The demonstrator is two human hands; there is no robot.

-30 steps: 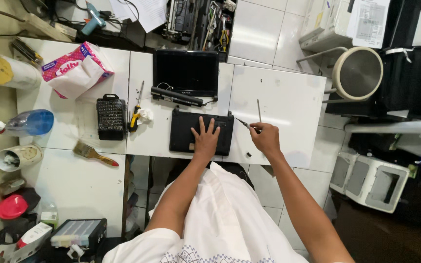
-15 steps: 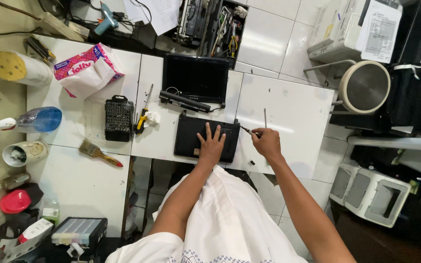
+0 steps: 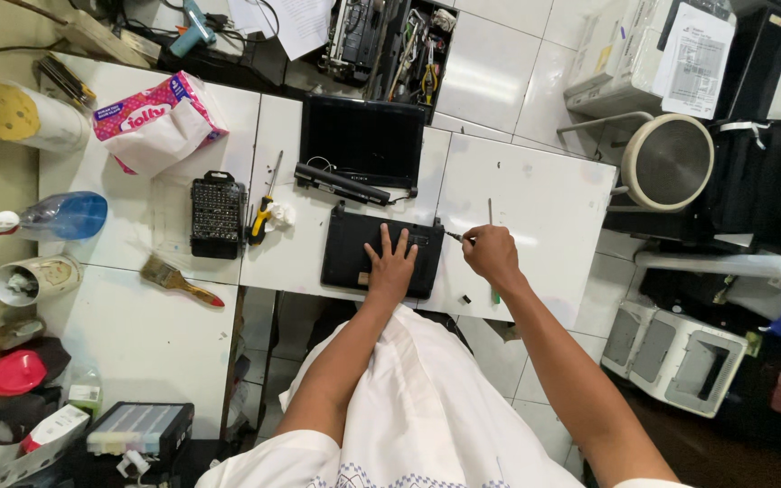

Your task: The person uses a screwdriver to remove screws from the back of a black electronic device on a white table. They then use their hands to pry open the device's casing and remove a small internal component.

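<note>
Left hand [image 3: 390, 265] lies flat, fingers spread, on the black laptop base [image 3: 380, 262] below the screen [image 3: 363, 140], right hand [image 3: 492, 255] pinching probably a screwdriver [image 3: 456, 238] at its right edge, so keep pressing steady.

Matt black plastic laptop base [image 3: 354, 258] (glossy tiles [image 3: 535, 199])

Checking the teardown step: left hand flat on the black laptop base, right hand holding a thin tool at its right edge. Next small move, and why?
Probably ease the tool tip into the right edge of the laptop base. The right hand already has a grip on the tool with its tip at that edge, and the left hand lies flat on the base, bracing it. Whether a screw or a seam sits there is too small to tell.
</note>
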